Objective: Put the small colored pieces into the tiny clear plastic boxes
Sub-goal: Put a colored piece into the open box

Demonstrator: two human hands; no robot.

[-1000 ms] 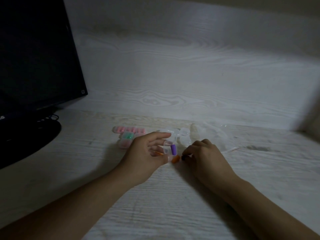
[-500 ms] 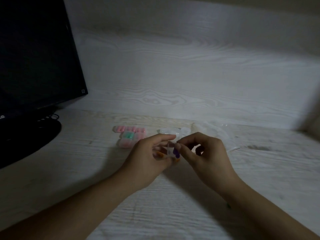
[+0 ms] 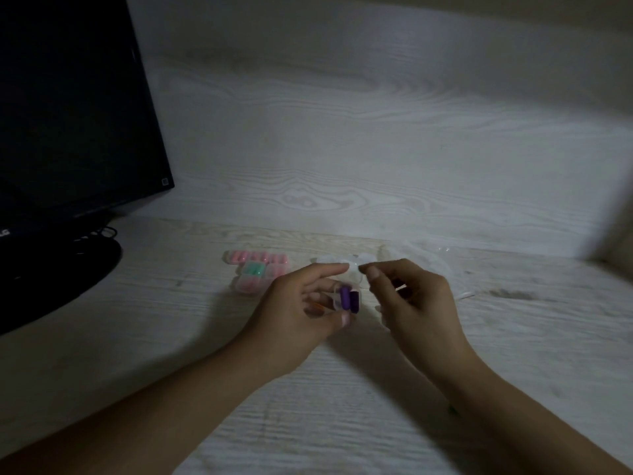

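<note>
— Where's the box?
— My left hand pinches the clear box, purple pieces upright inside.
— The lid?
— Just above; right hand nearer, fingers curled, hold unclear.

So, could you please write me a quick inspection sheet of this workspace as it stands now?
Surface: pale wood-grain desk, dimly lit.
Job's things: clear box with purple pieces inside; filled boxes of pink and green pieces at the back left.
Clutter: loose clear plastic behind the hands.
Hands: left hand holds the clear box; right hand pinches at its top edge.
Cables: dark cables by the monitor stand.
Surroundings: black monitor at left, wood-grain back panel.
</note>
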